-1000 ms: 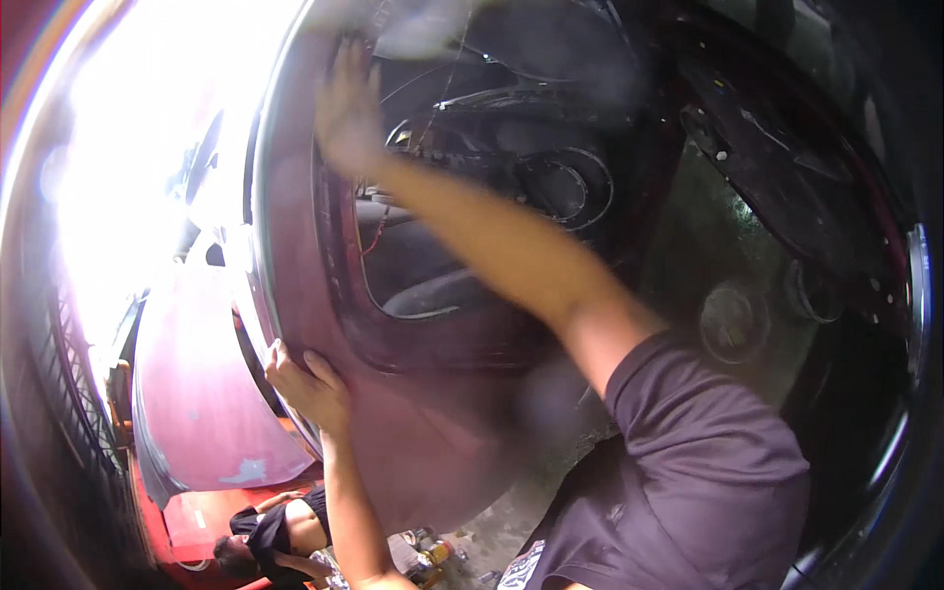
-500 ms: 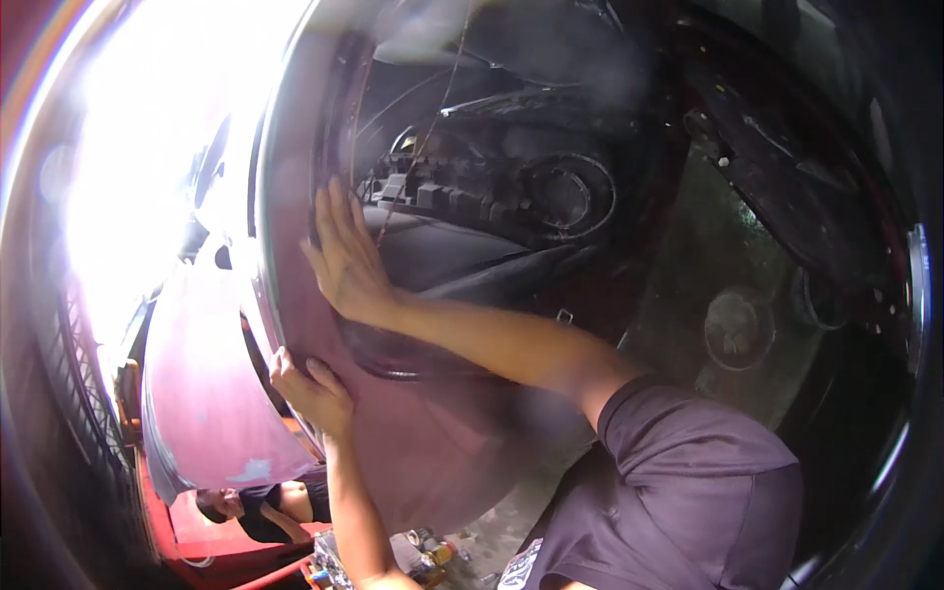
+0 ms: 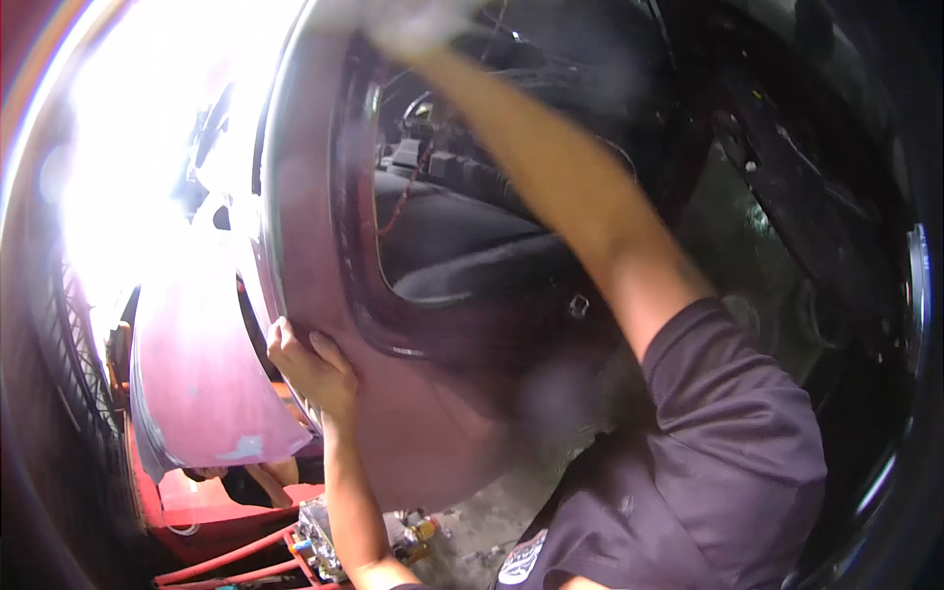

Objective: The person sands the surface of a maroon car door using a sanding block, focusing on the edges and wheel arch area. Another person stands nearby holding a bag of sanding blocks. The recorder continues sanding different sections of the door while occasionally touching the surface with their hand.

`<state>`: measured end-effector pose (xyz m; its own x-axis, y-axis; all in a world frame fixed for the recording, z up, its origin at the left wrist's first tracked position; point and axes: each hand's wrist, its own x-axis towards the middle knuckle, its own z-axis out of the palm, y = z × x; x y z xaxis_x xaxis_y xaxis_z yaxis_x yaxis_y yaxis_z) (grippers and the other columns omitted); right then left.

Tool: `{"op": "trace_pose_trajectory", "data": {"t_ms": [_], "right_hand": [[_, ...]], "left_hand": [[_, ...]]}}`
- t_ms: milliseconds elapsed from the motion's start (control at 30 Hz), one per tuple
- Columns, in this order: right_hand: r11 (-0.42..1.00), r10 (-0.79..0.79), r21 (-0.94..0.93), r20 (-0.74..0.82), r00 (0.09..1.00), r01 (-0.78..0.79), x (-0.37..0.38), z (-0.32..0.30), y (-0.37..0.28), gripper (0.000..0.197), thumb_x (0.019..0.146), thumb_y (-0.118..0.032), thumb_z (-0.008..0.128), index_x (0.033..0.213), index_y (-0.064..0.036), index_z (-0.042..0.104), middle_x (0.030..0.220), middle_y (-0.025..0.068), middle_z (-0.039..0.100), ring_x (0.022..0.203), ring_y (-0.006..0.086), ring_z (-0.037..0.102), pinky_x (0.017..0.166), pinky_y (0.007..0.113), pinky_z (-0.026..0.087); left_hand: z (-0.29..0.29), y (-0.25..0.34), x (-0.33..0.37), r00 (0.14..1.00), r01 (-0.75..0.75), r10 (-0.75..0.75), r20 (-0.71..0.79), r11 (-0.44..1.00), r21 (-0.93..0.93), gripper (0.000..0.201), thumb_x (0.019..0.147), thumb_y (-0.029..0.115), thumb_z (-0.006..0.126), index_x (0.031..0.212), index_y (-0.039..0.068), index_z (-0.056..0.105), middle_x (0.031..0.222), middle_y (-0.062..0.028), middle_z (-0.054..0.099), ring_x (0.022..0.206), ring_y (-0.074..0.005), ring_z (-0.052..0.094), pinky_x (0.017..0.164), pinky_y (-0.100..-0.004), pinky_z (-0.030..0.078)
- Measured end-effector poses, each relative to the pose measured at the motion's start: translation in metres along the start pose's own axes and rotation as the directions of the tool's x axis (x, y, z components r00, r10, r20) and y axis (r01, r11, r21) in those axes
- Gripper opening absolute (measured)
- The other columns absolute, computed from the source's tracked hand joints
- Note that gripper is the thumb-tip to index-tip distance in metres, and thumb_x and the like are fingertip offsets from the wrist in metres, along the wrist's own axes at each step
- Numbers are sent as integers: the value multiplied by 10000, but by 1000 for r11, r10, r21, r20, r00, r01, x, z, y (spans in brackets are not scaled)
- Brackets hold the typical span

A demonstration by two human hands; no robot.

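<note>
A dull pink-maroon car body panel (image 3: 433, 433) with a dark-edged window opening (image 3: 393, 295) fills the middle. My left hand (image 3: 317, 372) is on its left edge, fingers bent over the rim and thumb on the pink face. Stretched up and across the opening, my right arm reaches the panel's top edge. My right hand (image 3: 413, 25) is smeared by motion and haze there, so its fingers cannot be made out. Through the opening show a dark interior and a hanging reddish cord (image 3: 401, 202).
At left stands another pink panel (image 3: 202, 374) with a pale patch. Below it a person's arm (image 3: 270, 482) shows, the rest mostly hidden. Red metal bars (image 3: 231, 556) and metal parts (image 3: 320, 526) lie at the bottom. A dark open panel (image 3: 816, 187) stands at right. Strong glare fills the upper left.
My right hand has left the panel beside the window opening, where it lay flat, and swept up to the top. My left hand stays at the edge. The person at lower left is more hidden.
</note>
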<state>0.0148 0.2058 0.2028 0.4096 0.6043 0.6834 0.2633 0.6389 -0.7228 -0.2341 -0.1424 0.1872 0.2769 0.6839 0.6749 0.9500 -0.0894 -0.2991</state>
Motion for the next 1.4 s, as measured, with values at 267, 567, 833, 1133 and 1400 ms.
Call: {"op": "trace_pose_trajectory", "data": {"t_ms": [267,567,833,1133,1400], "right_hand": [[946,78,296,188,979,-132,-217,-6,-133,740,1028,-240,519,1524,202,192,1612,428,128,1515,584,139,1237,634,155],[996,8,92,31,999,-11,-136,7,-93,724,999,-145,564,1546,165,205,1616,408,167,1539,545,128,1237,634,144],[946,8,322,58,998,-26,-219,-13,-140,709,987,-152,560,1550,133,236,1588,395,248,1508,527,218,1229,614,188],[981,50,190,-121,991,-26,-166,12,-126,608,1032,-169,520,1522,119,303,1554,430,266,1495,535,252,1238,602,183],[991,19,131,-129,991,-2,-95,18,-88,588,1074,-249,457,1495,142,335,1579,424,227,1521,546,175,1262,578,135]], "left_hand": [[-2,-8,-7,1000,-17,18,-14,999,45,440,1037,207,513,1363,-87,491,1294,-316,525,1193,-473,511,1030,-554,424],[5,-4,-5,998,-15,17,-58,999,29,434,1022,199,529,1360,-71,487,1280,-303,540,1181,-466,515,1039,-539,413],[-3,-8,-14,999,35,-33,-38,998,61,433,1028,224,524,1344,-72,508,1275,-294,546,1186,-465,525,1032,-538,427],[6,-6,0,999,-6,9,-44,998,69,438,1017,190,530,1360,-80,491,1283,-313,537,1199,-469,517,1042,-546,420],[-7,-8,-6,1000,25,-25,4,1000,15,443,1021,180,526,1359,-101,478,1316,-316,518,1230,-478,497,1068,-544,404]]}}
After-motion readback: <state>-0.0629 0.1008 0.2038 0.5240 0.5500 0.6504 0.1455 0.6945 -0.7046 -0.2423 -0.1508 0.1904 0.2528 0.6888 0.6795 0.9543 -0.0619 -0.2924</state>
